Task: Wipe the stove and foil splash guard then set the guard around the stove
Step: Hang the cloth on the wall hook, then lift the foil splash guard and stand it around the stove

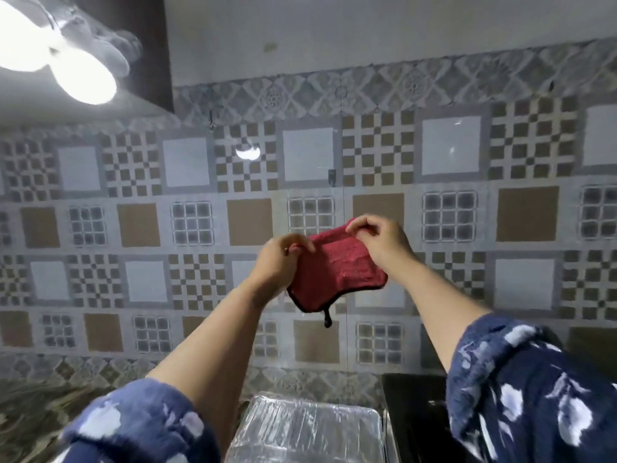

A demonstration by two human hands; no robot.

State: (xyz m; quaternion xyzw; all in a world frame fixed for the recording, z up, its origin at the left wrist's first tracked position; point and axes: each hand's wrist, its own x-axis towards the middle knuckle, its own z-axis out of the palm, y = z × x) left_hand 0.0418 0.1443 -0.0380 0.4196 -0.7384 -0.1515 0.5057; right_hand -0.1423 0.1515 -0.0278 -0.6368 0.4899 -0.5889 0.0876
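Note:
A red cloth [335, 270] with a black hem and a short black loop hangs in the air in front of the tiled wall. My left hand [278, 262] pinches its upper left corner and my right hand [379, 237] pinches its upper right corner, stretching it between them. Below, at the bottom middle, the silver foil splash guard [307, 429] lies folded flat on the counter. To its right a black surface [414, 409], apparently the stove, is partly hidden by my right sleeve.
A patterned tile wall [250, 222] fills the view ahead. A bright lamp [66, 65] glares at the upper left under a dark cabinet. A mottled countertop [40, 416] runs along the lower left.

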